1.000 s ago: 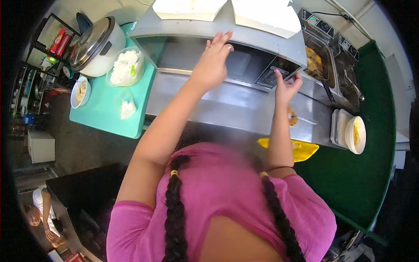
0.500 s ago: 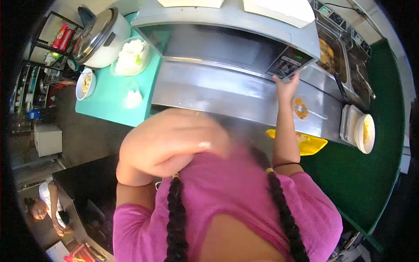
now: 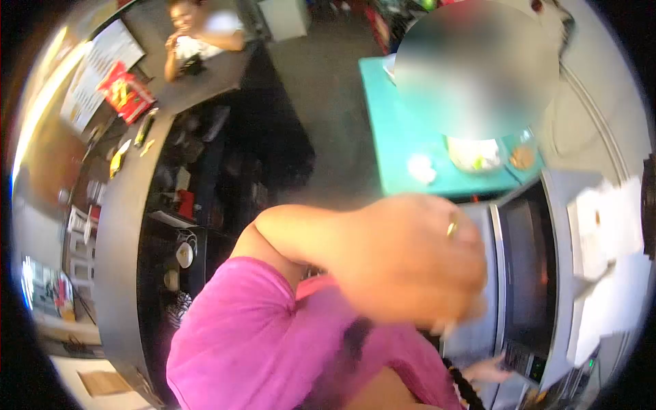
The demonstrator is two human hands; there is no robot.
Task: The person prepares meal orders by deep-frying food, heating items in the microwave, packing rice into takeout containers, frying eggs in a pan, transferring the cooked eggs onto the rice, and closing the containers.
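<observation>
My left hand (image 3: 417, 266) is raised close to the camera, smeared by motion. Its fingers look curled inward, with a ring on one of them; the inside of the hand is hidden. Lower right, my right hand (image 3: 486, 371) reaches to the control panel (image 3: 525, 362) of the microwave (image 3: 529, 266), fingers stretched out and apart, small in view. Whether the fingertips touch the panel is unclear. Between the two hands runs the steel counter (image 3: 471, 342) in front of the microwave.
On the turquoise table (image 3: 383, 130) are a bowl of white food (image 3: 475, 154), a white bundle (image 3: 421, 168) and a small container (image 3: 523, 157). A round blur covers part of it. A person (image 3: 205, 41) leans at the dark counter (image 3: 239, 72), near a red packet (image 3: 126, 92).
My view has swung to the left, bringing the dark counter and the person more into sight. My left hand stays raised near the camera; my right hand remains by the microwave panel.
</observation>
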